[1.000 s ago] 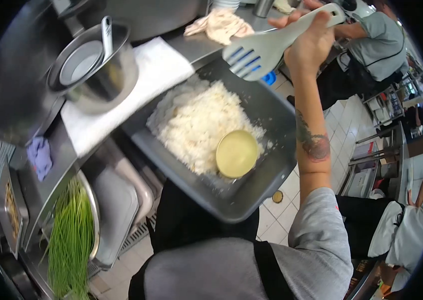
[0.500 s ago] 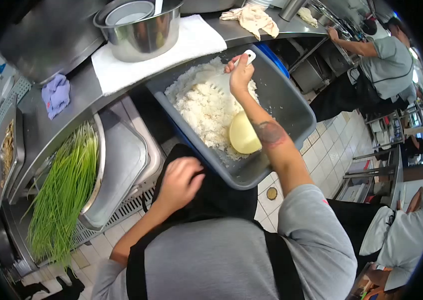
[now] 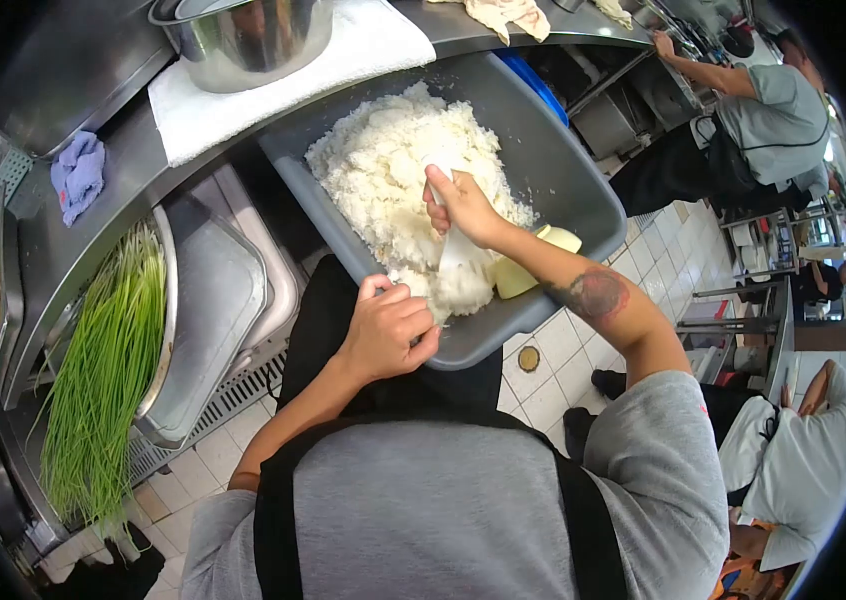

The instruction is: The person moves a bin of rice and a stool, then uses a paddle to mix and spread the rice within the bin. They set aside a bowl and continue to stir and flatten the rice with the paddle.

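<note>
A grey plastic tub (image 3: 570, 160) holds a large heap of white rice (image 3: 398, 150). My right hand (image 3: 463, 210) is closed around the handle of a white rice paddle (image 3: 459, 258), whose blade points down toward me with rice on and around it. Fingers curled, my left hand (image 3: 393, 328) grips the tub's near-left rim. A pale yellow bowl (image 3: 516, 279) lies tipped in the tub's near right part, partly hidden behind my right forearm.
Left, long green stalks (image 3: 108, 370) lie beside a metal tray (image 3: 205, 300). A steel bowl (image 3: 253, 45) stands on a white towel (image 3: 363, 45) on the counter, near a purple cloth (image 3: 78, 175). One person (image 3: 773, 120) works at far right, another (image 3: 813, 450) lower down.
My right hand has come nearer with the rice paddle, from the far side of the tub. My left hand has moved onto the rim. The yellow bowl has shifted right and tipped.
</note>
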A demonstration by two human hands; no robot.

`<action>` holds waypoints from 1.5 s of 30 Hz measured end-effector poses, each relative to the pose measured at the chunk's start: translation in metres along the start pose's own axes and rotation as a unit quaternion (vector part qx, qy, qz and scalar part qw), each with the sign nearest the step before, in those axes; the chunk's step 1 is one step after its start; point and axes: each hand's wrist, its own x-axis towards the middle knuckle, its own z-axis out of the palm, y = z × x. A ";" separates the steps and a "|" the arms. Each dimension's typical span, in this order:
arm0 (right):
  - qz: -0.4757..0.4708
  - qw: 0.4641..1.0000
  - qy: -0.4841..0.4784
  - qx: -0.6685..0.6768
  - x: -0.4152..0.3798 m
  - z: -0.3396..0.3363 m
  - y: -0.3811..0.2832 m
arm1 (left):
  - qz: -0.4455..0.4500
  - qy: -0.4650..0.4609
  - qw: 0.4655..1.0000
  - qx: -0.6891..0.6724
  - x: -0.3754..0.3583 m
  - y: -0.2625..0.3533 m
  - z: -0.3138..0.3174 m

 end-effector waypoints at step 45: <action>-0.163 0.881 0.273 0.350 0.204 0.031 0.005 | 0.104 0.145 0.983 0.044 -0.001 -0.017 0.038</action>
